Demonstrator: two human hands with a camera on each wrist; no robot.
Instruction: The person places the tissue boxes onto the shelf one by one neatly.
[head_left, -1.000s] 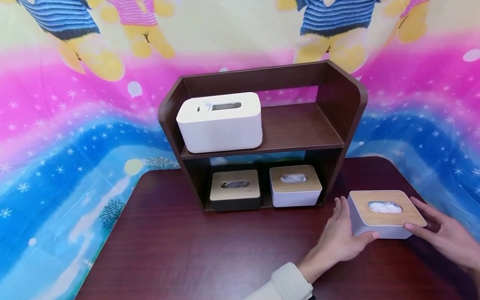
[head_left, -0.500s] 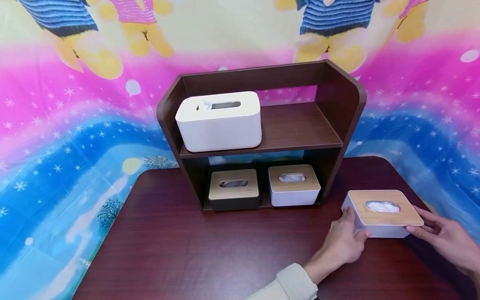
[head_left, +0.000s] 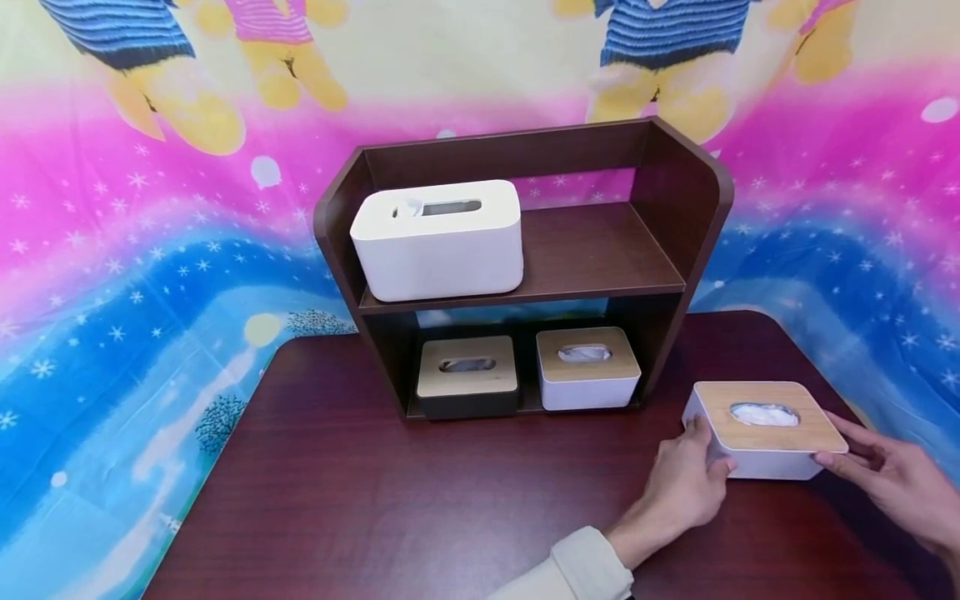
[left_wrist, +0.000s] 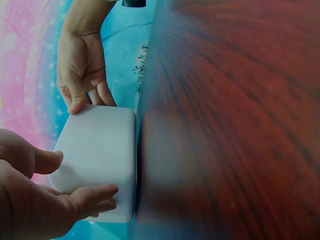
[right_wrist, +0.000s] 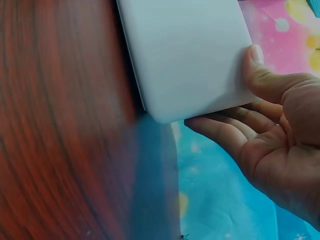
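A white tissue box (head_left: pixel 772 464) with a wood-coloured lid and an oval slot showing tissue is at the right of the table. My left hand (head_left: pixel 686 479) holds its left side, thumb at the near left corner. On the opposite side my right hand (head_left: pixel 896 479) grips the near right corner, thumb on the front and fingers along the side. From the left wrist view, the box's plain front (left_wrist: pixel 97 150) lies between both hands. In the right wrist view the right hand's fingers (right_wrist: pixel 225 132) run along the box's side, partly hidden by it.
A dark brown two-tier shelf (head_left: pixel 600 250) stands at the back of the table (head_left: pixel 420 508). Its upper tier bears a larger white tissue box (head_left: pixel 442 262). Below are a black tissue box (head_left: pixel 468 404) and a smaller white one (head_left: pixel 591 393), both wood-topped. A patterned cloth (head_left: pixel 135 275) hangs behind.
My left hand has closed in from beside the box onto its left side, its thumb drawing back to the corner. The box has shifted very slightly left. The right hand keeps its hold.
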